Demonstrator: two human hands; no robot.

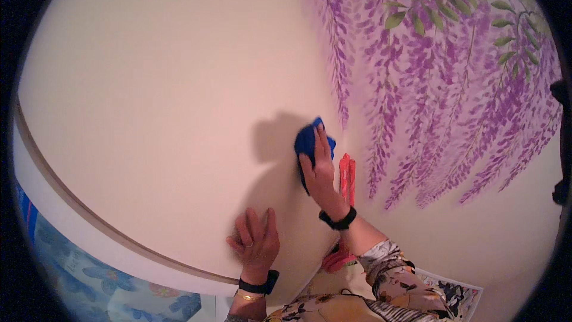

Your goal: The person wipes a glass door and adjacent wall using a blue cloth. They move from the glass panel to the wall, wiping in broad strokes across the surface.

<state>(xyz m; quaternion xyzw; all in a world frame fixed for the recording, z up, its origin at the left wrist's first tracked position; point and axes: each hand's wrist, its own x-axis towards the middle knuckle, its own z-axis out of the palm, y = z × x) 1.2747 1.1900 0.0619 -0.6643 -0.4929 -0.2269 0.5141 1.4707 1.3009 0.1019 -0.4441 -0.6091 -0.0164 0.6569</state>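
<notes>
My right hand [318, 174] holds a blue cloth [306, 141] against the pale wall [170, 98], fingers spread over the fabric. The cloth sits just left of the lowest tips of a painted purple wisteria [420, 85]. A black band circles my right wrist. Lower and to the left, my left hand [258, 238] is empty, with fingers apart and slightly bent. Whether it rests on the wall or hovers in front of it, I cannot tell. It wears a ring, a black wristwatch or band and a gold-coloured bracelet. Both hands and forearms cast shadows on the wall.
Just right of my right hand is a shiny red object [344, 176], partly behind my wrist. Another red item [336, 259] lies below my forearm. A brown strip [111, 237] and white band border the wall at lower left, beside a blue flowered surface [120, 286].
</notes>
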